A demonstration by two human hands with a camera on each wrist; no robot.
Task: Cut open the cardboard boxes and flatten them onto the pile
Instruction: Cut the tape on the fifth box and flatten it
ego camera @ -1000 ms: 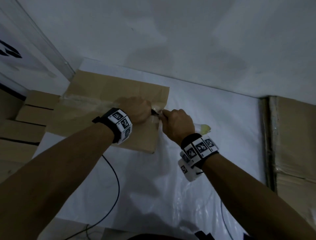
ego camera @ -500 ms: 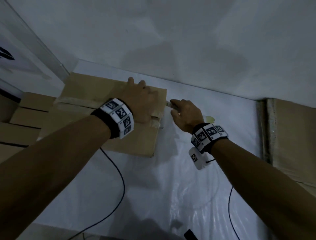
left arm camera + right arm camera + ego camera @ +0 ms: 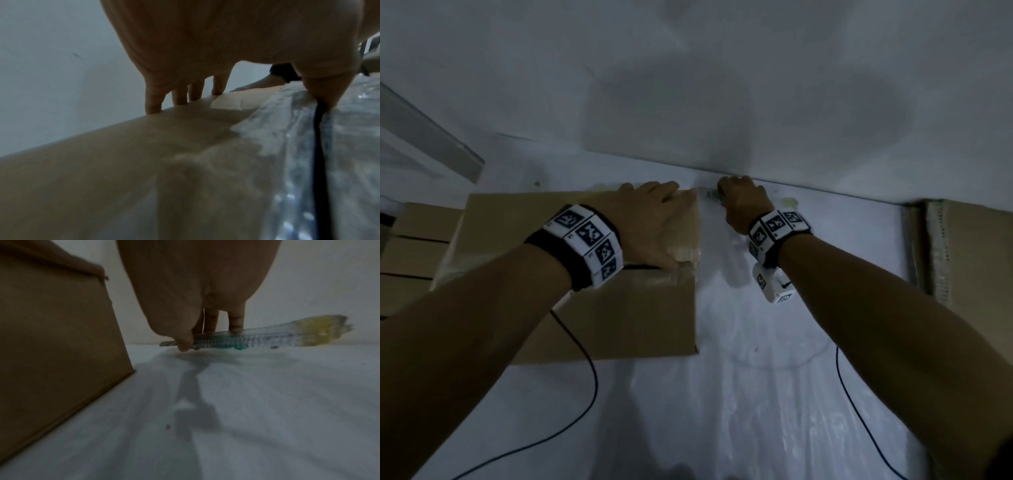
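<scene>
On the white plastic-covered table (image 3: 756, 411), the left hand (image 3: 650, 226) lay flat with straight fingers on the taped brown cardboard box (image 3: 619, 318), probably steadying it. Just beside the box, the right hand (image 3: 744, 205) pinched a clear plastic utility knife (image 3: 257, 337) low over the table, apparently to park it.

The white sheet (image 3: 739, 394) lies bare between the box (image 3: 619, 315) on the left and the flat cardboard (image 3: 969, 253) at the right edge. The wall (image 3: 688, 85) closes the far side just behind the box. Two thin black cables (image 3: 585, 373) trail across the near part. More boxes (image 3: 414, 240) crowd the far left
</scene>
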